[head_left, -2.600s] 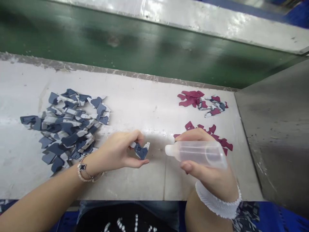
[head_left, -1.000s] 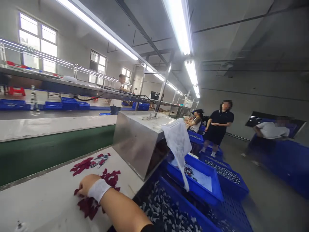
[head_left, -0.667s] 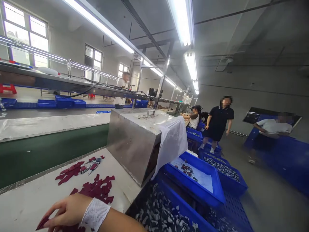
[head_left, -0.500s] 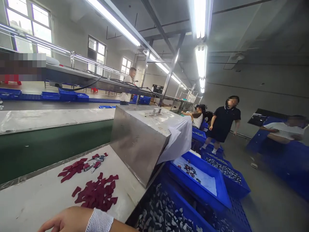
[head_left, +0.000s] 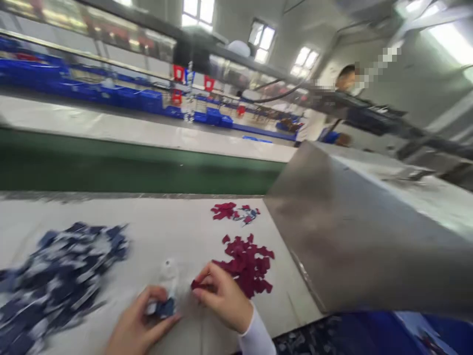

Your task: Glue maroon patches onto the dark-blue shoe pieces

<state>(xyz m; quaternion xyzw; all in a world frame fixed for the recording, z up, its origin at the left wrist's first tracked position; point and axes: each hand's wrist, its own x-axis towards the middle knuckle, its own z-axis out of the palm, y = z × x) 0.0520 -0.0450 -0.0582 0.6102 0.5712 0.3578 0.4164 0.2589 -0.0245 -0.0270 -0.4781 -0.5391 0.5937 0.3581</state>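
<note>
Left hand [head_left: 138, 320] is gripping a navy-and-white piece [head_left: 167, 307] while right hand [head_left: 225, 298] is pinching a maroon piece [head_left: 195, 285]

Nearest the viewer, the left hand is curling around the navy-and-white piece, thumb and forefinger staying only as far apart as its width. The right hand is closing narrowly, thumb near forefinger, on the maroon piece, which is poking out past the fingertips. Both pieces are hovering over the white table [head_left: 162, 234], near each other but not touching. A white wristband [head_left: 256, 337] is covering the right wrist. At the lower right, a blue crate [head_left: 369, 330] is showing beyond the table's edge, with dark pieces [head_left: 303, 340] blurring beside it.

Just beyond the left hand, a pale bottle [head_left: 169, 273] is resting on the table; blur is hiding whether it is standing or lying. To the left, a broad navy-and-white heap [head_left: 62, 276] is spreading out. Just beside the right hand, a maroon pile [head_left: 253, 261] is lying; farther back, a smaller maroon cluster [head_left: 223, 210] is adjoining some mixed pieces [head_left: 248, 215].

A metal box [head_left: 351, 236] is standing at the right. A green panel [head_left: 148, 172] is running along the table's back, a white ledge [head_left: 148, 140] topping it. Farther off, a person [head_left: 314, 123] is appearing behind a raised shelf [head_left: 369, 116], and windows [head_left: 305, 59] are glowing.
</note>
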